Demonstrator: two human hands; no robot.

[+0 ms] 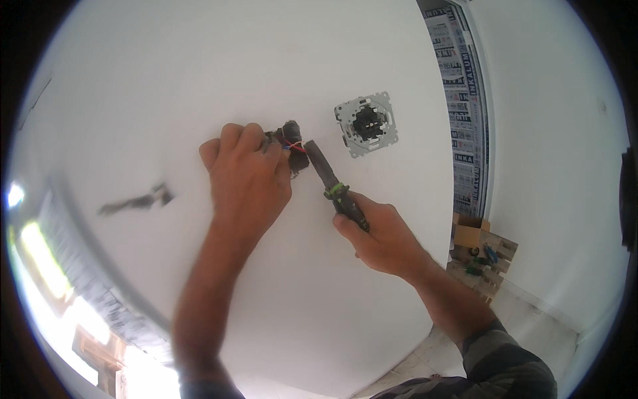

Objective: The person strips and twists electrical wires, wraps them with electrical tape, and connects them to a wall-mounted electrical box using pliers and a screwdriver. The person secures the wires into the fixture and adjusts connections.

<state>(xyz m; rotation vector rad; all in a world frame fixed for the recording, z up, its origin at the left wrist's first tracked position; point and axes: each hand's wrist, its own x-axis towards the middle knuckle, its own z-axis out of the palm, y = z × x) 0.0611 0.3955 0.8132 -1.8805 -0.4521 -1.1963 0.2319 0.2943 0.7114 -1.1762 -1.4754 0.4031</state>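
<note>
Wires [296, 145], red and white, at dark wall recess [300, 162]. Left hand [247, 169]: fingers beside them, grip unclear. Right hand [387, 239]: fingers closed round green-banded tool [322, 166]; best kept square, wires steadied.

Two hands [249, 173] [385, 236], one black-green tool [330, 176], one metal-framed wall fitting [367, 124], one cardboard box [467, 236].
</note>
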